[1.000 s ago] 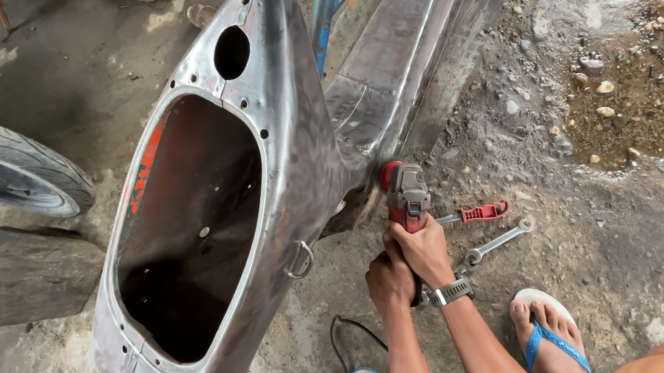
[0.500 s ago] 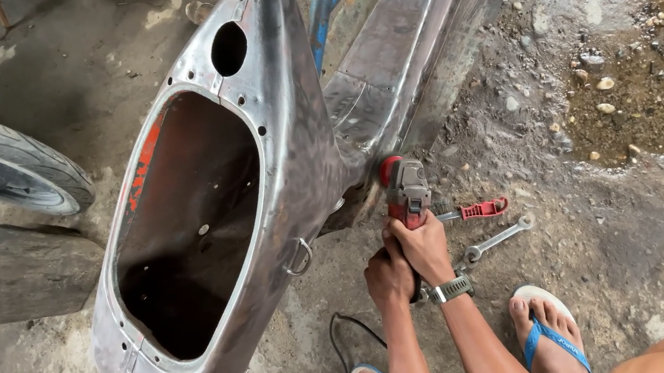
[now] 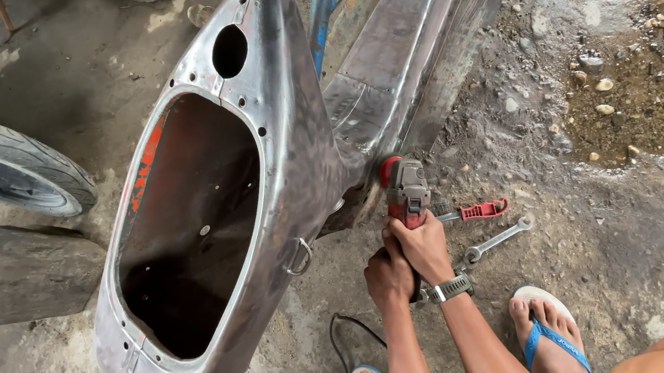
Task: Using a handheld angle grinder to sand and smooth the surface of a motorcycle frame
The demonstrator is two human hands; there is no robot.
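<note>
Gripping an angle grinder with both hands: right hand is wrapped around the rear of the red and grey body, left hand is closed just below and beside it, touching the right hand. Right wrist carries a wristwatch. Grinder head sits against the lower edge of a bare-metal scooter body shell, at the point where the seat tub meets the floorboard section. Shell lies tilted on the concrete floor, its large seat opening facing up. Black power cord loops on the floor under the forearms. Just right of the grinder lie a red-handled tool and a combination wrench, near each other but apart. Feet in blue flip-flops at frame bottom. Wooden block and a tyre at left.
</note>
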